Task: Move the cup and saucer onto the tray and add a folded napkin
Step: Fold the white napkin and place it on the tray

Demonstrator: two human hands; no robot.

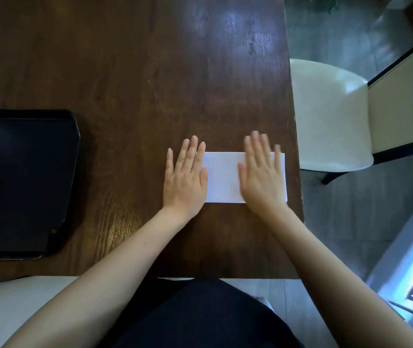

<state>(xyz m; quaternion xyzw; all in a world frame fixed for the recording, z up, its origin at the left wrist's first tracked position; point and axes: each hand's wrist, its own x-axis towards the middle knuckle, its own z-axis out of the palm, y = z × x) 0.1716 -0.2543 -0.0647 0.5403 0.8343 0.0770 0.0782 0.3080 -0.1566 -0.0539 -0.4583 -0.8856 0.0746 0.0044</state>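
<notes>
Both palms flat and open, left hand (184, 175) and right hand (260, 172) press the white napkin (223, 177) near the table's (137, 71) right edge, black tray (24, 182) at the left edge, cream chair (331, 116) alongside.

This looks like a dining room in a home, or a small café. A dark wooden desk (150, 71) with a strong grain lies under the hands (185, 177), and cream padded chairs stand at it: one chair (331, 116) just to the right of the hands, another seat (12, 310) nearer than them on the left. Right of the hands the floor (351, 222) is grey tile. Far ahead and right of them, green plant leaves (326, 1) show.
</notes>
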